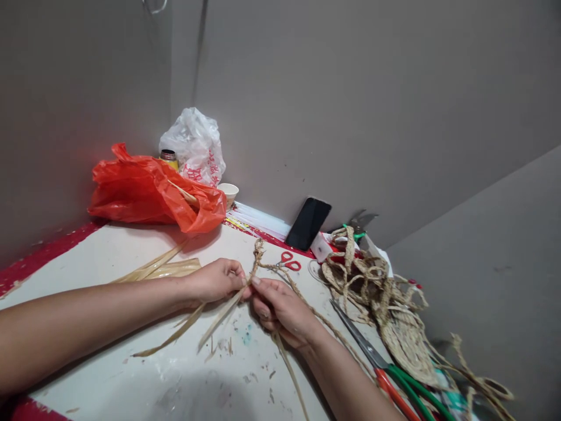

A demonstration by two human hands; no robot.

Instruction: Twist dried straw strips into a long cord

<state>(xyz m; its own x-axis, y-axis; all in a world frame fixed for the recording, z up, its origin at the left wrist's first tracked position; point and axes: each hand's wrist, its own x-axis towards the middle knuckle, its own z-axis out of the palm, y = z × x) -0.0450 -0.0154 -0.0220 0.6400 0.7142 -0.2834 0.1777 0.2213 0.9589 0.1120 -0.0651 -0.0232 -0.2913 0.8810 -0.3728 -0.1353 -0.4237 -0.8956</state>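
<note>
A tan straw braid (258,252) stands up from between my two hands, its knotted end pointing away from me. My left hand (223,279) pinches the strands at the braid's lower end from the left. From the right, my right hand (278,307) grips the same place with its thumb and fingers, close to the left fingertips. Loose straw strands (217,324) hang down toward me, and one more trails below the right hand. Small red-handled scissors (290,261) lie just beyond the right hand. Flat straw strips (162,268) lie behind my left wrist.
Large scissors (372,354) with red and green handles lie right of my right forearm. Beyond them is a heap of braided straw rope (381,292). A phone (308,223) leans at the wall. A red plastic bag (144,190) and a white cup (228,193) stand at the back left.
</note>
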